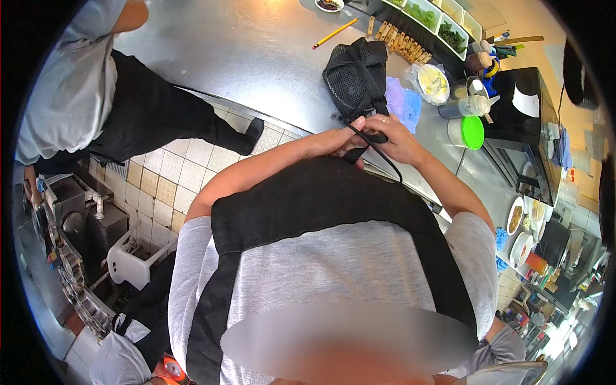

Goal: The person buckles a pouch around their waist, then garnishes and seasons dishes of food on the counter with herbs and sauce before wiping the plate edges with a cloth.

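Observation:
A black mesh bag (355,72) lies on the steel counter (256,64) just beyond my hands. My left hand (341,140) is closed, its fingers pinching a black strap (387,158) at the near end of the bag. Close beside it, my right hand (396,139) has its fingers curled around the same strap and a small dark piece that I cannot make out. One length of strap loops down toward my black apron (333,192). Parts of the fingers are hidden behind the strap and each other.
A yellow pencil (335,33), wooden clothespins (404,42), a purple cloth (403,106), a squeeze bottle (471,106) and a green-lidded tub (472,133) are on the counter. Herb trays (420,13) line the back. A person in dark trousers (154,96) stands at left.

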Demonstrator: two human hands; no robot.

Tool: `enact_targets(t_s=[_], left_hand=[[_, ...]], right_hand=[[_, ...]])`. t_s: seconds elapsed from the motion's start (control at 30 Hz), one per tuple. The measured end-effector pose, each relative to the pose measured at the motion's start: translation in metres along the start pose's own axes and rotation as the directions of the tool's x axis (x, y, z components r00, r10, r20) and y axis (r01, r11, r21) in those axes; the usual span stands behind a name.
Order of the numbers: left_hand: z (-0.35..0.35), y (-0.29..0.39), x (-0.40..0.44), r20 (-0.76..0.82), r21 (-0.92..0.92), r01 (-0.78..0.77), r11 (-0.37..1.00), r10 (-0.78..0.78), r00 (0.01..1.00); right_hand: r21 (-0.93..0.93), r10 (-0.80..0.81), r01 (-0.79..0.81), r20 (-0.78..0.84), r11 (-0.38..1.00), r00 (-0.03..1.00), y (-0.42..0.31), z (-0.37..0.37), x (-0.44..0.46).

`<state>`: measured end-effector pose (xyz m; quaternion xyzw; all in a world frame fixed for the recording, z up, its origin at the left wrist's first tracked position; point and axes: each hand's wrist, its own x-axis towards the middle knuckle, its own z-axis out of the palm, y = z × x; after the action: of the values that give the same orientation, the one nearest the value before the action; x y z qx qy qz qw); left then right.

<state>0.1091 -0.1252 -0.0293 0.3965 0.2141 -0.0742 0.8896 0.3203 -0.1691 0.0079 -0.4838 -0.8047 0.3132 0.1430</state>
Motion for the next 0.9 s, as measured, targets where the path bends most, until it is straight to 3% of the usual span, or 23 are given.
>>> enact_targets(t_s=[0.1, 0.2, 0.23, 0.33, 0.37, 0.47, 0.53, 0.57, 0.6, 0.7, 0.77, 0.8, 0.9], left_hand=[[0.008, 0.007, -0.002, 0.002, -0.050, -0.164, 0.985, 0.164, 0.986], [0.009, 0.012, -0.005, 0.025, -0.101, -0.104, 0.990, 0.107, 0.994], [0.002, 0.006, 0.001, -0.049, -0.081, -0.087, 0.993, 0.083, 0.995], [-0.011, -0.003, 0.009, -0.273, 0.010, -0.043, 0.999, 0.044, 0.961], [-0.012, -0.003, 0.005, -0.346, 0.061, -0.030, 0.998, 0.050, 0.937], [-0.013, -0.001, 0.006, -0.442, 0.290, 0.020, 0.957, 0.115, 0.890], [-0.010, 0.001, 0.007, -0.432, 0.486, 0.060, 0.872, 0.180, 0.884], [-0.009, 0.001, 0.007, -0.365, 0.500, 0.024, 0.866, 0.186, 0.912], [-0.007, 0.000, 0.006, -0.296, 0.513, -0.014, 0.859, 0.192, 0.935], [-0.013, -0.003, 0.002, -0.193, 0.612, -0.017, 0.791, 0.170, 0.967], [-0.022, -0.008, -0.005, -0.158, 0.695, 0.013, 0.719, 0.135, 0.978], [-0.023, -0.008, -0.014, -0.106, 0.650, -0.070, 0.757, 0.181, 0.978], [-0.017, -0.008, -0.029, -0.138, 0.694, -0.298, 0.655, 0.527, 0.838]], right_hand=[[0.021, -0.032, 0.032, 0.016, 0.999, 0.999, -0.013, -0.002, -0.012], [-0.153, -0.119, 0.123, 0.038, 0.981, 0.992, -0.017, -0.001, -0.013], [-0.197, -0.122, 0.132, 0.061, 0.972, 0.991, -0.017, -0.001, -0.014], [0.191, -0.145, 0.148, -0.032, 0.970, 0.989, -0.005, -0.008, -0.016], [0.382, -0.074, 0.096, -0.070, 0.919, 0.995, -0.002, -0.012, -0.017], [0.826, 0.136, -0.011, -0.080, 0.564, 0.988, 0.014, -0.022, -0.023], [0.960, 0.255, -0.080, 0.009, 0.268, 0.967, 0.025, -0.024, -0.023], [0.989, 0.301, -0.103, 0.066, 0.108, 0.951, 0.029, -0.025, -0.024], [0.941, 0.643, -0.199, -0.025, 0.272, 0.765, -0.010, -0.026, -0.014], [0.877, 0.341, -0.228, 0.079, 0.423, 0.937, 0.012, -0.024, -0.022], [0.818, 0.392, -0.269, 0.059, 0.508, 0.918, 0.005, -0.027, -0.027], [0.796, 0.383, -0.276, 0.060, 0.540, 0.922, 0.005, -0.030, -0.030], [0.795, 0.421, -0.273, 0.025, 0.542, 0.907, -0.006, -0.036, -0.030]])
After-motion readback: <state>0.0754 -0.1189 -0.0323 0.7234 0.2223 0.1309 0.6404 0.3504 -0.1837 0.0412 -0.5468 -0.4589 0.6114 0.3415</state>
